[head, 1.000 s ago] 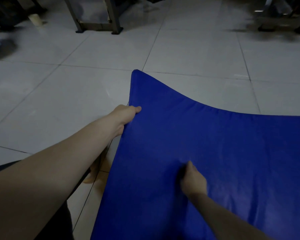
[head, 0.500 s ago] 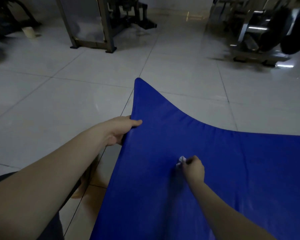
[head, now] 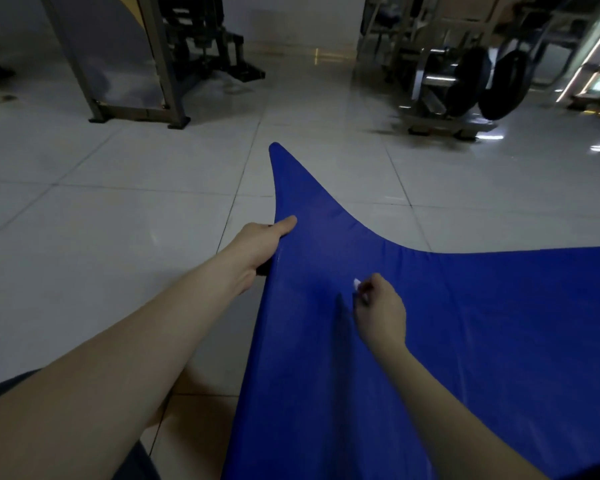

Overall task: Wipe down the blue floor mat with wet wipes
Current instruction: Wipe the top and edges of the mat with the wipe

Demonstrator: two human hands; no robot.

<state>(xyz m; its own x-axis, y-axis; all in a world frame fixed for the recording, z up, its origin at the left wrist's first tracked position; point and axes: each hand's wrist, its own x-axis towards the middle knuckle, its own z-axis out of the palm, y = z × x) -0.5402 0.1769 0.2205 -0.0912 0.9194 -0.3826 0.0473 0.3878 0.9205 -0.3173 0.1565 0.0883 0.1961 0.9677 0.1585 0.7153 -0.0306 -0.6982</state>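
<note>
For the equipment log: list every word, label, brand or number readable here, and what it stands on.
None can be read.
The blue mat shows no print; the white wipe in the right hand is too small to tell; the machines behind are too dark and blurred.

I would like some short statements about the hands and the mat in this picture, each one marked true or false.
1. The left hand grips the side edge of the blue mat. True.
2. The right hand is over the mat's top surface. True.
3. The right hand is empty. False: its fingers hold a small white wipe.
4. The floor around the mat is carpet. False: it is a pale tiled floor.
</note>
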